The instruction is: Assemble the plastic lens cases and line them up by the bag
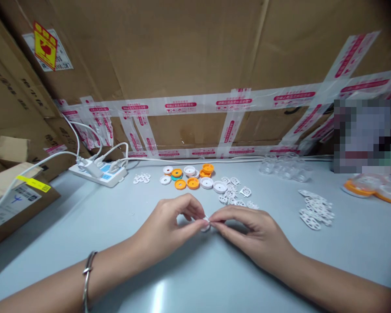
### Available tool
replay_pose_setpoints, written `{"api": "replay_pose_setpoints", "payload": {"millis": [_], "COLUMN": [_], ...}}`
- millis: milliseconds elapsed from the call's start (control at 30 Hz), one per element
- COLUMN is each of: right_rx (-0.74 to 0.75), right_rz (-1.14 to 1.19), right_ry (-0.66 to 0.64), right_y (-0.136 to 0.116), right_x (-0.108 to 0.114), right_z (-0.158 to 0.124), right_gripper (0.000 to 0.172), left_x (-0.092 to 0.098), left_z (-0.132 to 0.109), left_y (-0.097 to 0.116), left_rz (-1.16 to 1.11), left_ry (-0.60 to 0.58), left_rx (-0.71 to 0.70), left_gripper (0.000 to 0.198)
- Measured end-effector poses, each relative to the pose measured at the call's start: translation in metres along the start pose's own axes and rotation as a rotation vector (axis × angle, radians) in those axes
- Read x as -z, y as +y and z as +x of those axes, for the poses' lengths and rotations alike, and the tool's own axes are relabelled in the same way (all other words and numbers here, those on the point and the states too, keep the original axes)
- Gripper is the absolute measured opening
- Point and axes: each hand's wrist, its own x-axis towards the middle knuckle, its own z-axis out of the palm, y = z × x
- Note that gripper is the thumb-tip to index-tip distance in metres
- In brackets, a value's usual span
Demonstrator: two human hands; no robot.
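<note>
My left hand (pixel 174 221) pinches a small white part (pixel 205 227) between thumb and fingers near the middle of the table. My right hand (pixel 252 228) meets it from the right, its thumb and index fingertip pressed together at the part's edge. Most of the part is hidden by the fingers. Just beyond the hands lie orange rings (pixel 193 183) and white round pieces (pixel 206 183), with a teal one partly covered. White openwork pieces (pixel 230 195) are scattered beside them, above my right hand.
A power strip (pixel 112 177) with plugs and cables and an open carton (pixel 16 200) are at the left. Small white pieces (pixel 141 178) lie near the strip. Clear plastic parts (pixel 285 167) and stacked white pieces (pixel 316 209) are at right. Large cardboard (pixel 189 52) stands behind.
</note>
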Motion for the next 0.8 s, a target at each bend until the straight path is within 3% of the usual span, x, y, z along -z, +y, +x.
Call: {"api": "replay_pose_setpoints", "payload": {"millis": [167,267,433,800], "right_rx": [-0.097,-0.002,0.173,0.251], "right_rz": [-0.056,-0.101,-0.162,-0.192], "right_ry": [0.019,-0.045,-0.092,-0.116], "right_y": [0.004,0.007,0.012,0.013], "right_x": [0.001,0.001,0.000,-0.002], "right_z": [0.002,0.001,-0.002,-0.005], "right_gripper": [0.015,0.018,0.021,0.022], "left_x": [0.001,-0.002,-0.004,-0.003], "left_z": [0.006,0.008,0.008,0.007], "left_y": [-0.009,-0.011,-0.012,-0.013], "left_rz": [0.218,0.191,0.112,0.093], "left_ry": [-0.081,-0.175,-0.219,-0.237], "left_rx": [0.043,0.068,0.045,0.047], "left_gripper": [0.034,0.027,0.027,0.028]}}
